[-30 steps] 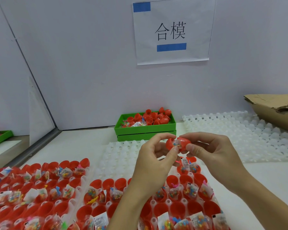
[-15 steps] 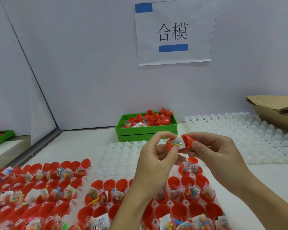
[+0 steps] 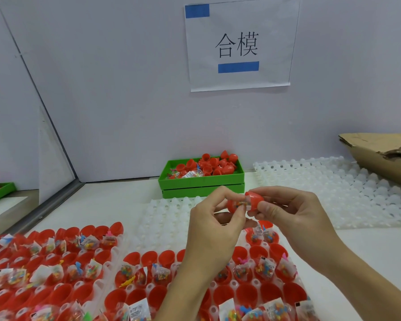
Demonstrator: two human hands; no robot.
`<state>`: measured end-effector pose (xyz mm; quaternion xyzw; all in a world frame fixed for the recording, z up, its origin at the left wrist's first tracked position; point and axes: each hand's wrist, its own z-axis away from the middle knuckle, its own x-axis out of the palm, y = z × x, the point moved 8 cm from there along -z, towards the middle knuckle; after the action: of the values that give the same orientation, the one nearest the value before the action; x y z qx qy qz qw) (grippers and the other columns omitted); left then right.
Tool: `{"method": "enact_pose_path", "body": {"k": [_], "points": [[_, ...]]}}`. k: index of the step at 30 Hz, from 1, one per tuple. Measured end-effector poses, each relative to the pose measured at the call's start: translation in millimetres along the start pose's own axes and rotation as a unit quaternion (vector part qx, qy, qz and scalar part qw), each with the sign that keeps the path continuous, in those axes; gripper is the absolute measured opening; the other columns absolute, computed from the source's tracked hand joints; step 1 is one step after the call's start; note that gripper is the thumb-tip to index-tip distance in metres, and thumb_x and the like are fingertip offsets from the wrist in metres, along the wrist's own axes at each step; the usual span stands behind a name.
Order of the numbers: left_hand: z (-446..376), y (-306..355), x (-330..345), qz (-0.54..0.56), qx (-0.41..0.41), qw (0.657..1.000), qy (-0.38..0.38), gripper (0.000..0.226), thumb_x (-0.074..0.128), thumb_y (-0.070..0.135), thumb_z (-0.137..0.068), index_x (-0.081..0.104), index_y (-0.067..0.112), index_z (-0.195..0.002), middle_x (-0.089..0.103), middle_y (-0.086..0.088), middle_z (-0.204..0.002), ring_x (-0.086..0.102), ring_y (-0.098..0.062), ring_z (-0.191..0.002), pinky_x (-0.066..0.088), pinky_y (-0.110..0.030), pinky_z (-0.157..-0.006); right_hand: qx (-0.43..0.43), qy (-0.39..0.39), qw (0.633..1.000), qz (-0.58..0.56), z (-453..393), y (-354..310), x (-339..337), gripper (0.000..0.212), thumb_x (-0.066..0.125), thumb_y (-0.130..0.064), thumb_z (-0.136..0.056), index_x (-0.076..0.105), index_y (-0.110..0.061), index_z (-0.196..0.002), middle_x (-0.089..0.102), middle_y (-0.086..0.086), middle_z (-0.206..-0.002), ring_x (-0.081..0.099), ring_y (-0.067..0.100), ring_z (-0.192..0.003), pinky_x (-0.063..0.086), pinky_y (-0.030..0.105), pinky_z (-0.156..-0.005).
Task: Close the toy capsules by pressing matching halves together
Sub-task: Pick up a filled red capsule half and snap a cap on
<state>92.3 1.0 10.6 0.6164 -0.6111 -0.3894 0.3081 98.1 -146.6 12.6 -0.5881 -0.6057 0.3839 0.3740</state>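
Over the white table [image 3: 116, 205], mid-frame, your left hand [image 3: 214, 224] and right hand [image 3: 294, 212] each pinch a red capsule half [image 3: 255, 200], toy bag between; tuck it in, press shut.

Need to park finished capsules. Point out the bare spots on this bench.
Bare tabletop between the mirror edge and the green tray; another strip right of the filled trays, below the empty white tray. Crowded: the red halves under both hands.

Capsule halves' [image 3: 245, 203] seam behind fingers [image 3: 237, 217]; toy packet blurred.
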Motion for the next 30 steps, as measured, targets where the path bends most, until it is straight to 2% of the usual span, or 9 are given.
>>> {"method": "enact_pose_path", "body": {"k": [3, 9, 12, 16, 21, 26, 30], "points": [[0.6, 0.8, -0.4, -0.031, 0.016, 0.999, 0.012, 0.016, 0.065, 0.003, -0.092, 0.068, 0.019, -0.089, 0.075, 0.0, -0.087, 0.075, -0.016, -0.077, 0.062, -0.032, -0.071, 0.005, 0.002, 1.0, 0.005, 0.6, 2.3, 0.5, 0.02, 0.067, -0.001, -0.083, 0.076, -0.012, -0.097, 0.078, 0.0, -0.086, 0.075, 0.016, -0.081, 0.056, 0.016, -0.067], [2.1, 5.0, 3.6, -0.067, 0.03, 0.997, 0.007, 0.013, 0.06, 0.022, -0.093, 0.071, 0.021, -0.099, 0.074, 0.008, -0.088, 0.074, -0.012, -0.083, 0.061, -0.031, -0.076, 0.0, 0.018, 1.0, 0.015, 0.9, 1.7, -2.6, 0.02, 0.071, -0.006, -0.08, 0.076, -0.015, -0.097, 0.077, 0.0, -0.085, 0.075, 0.015, -0.081, 0.056, 0.017, -0.069], [1.3, 3.6, 1.7, -0.071, 0.023, 0.997, 0.018, 0.014, 0.061, 0.014, -0.095, 0.071, 0.023, -0.099, 0.074, 0.007, -0.087, 0.074, -0.013, -0.082, 0.062, -0.033, -0.076, -0.001, 0.014, 1.0, 0.02, 1.1, 2.0, -0.9, 0.02, 0.07, -0.005, -0.081, 0.076, -0.016, -0.096, 0.077, -0.002, -0.085, 0.074, 0.013, -0.081, 0.056, 0.014, -0.068], [2.2, 2.0, -0.1, -0.051, 0.002, 0.998, 0.032, 0.025, 0.063, 0.011, -0.094, 0.063, 0.035, -0.102, 0.076, 0.006, -0.084, 0.075, -0.011, -0.078, 0.061, -0.028, -0.071, -0.006, 0.013, 1.0, 0.017, 1.5, 0.8, -0.4, 0.02, 0.071, -0.009, -0.078, 0.076, -0.018, -0.095, 0.077, -0.003, -0.085, 0.074, 0.012, -0.081, 0.055, 0.014, -0.068], [2.8, 0.8, -1.1, -0.04, -0.014, 0.998, 0.047, 0.018, 0.066, 0.01, -0.092, 0.058, 0.026, -0.095, 0.074, 0.012, -0.084, 0.074, -0.009, -0.075, 0.06, -0.022, -0.067, -0.017, 0.015, 1.0, 0.012, 2.8, -3.1, 3.3, 0.023, 0.07, -0.021, -0.07, 0.075, -0.02, -0.093, 0.077, -0.006, -0.082, 0.074, 0.011, -0.078, 0.054, 0.012, -0.065], [1.3, -1.7, 2.1, 0.007, -0.041, 0.999, -0.015, 0.02, 0.064, 0.006, -0.093, 0.062, 0.022, -0.106, 0.076, 0.007, -0.095, 0.075, -0.012, -0.086, 0.059, -0.022, -0.076, -0.021, 0.025, 0.999, 0.026, 1.7, -2.3, -0.5, 0.022, 0.071, -0.004, -0.08, 0.074, -0.022, -0.092, 0.077, -0.008, -0.081, 0.074, 0.009, -0.077, 0.054, 0.011, -0.065], [-0.4, -4.5, 0.5, 0.008, -0.055, 0.998, -0.026, 0.032, 0.066, 0.005, -0.092, 0.063, 0.024, -0.117, 0.076, 0.006, -0.102, 0.074, -0.011, -0.088, 0.059, -0.024, -0.08, -0.018, 0.025, 0.999, 0.023, 2.2, -2.4, -0.9, 0.019, 0.071, -0.01, -0.08, 0.074, -0.022, -0.094, 0.077, -0.009, -0.082, 0.074, 0.009, -0.078, 0.053, 0.01, -0.065]]}}
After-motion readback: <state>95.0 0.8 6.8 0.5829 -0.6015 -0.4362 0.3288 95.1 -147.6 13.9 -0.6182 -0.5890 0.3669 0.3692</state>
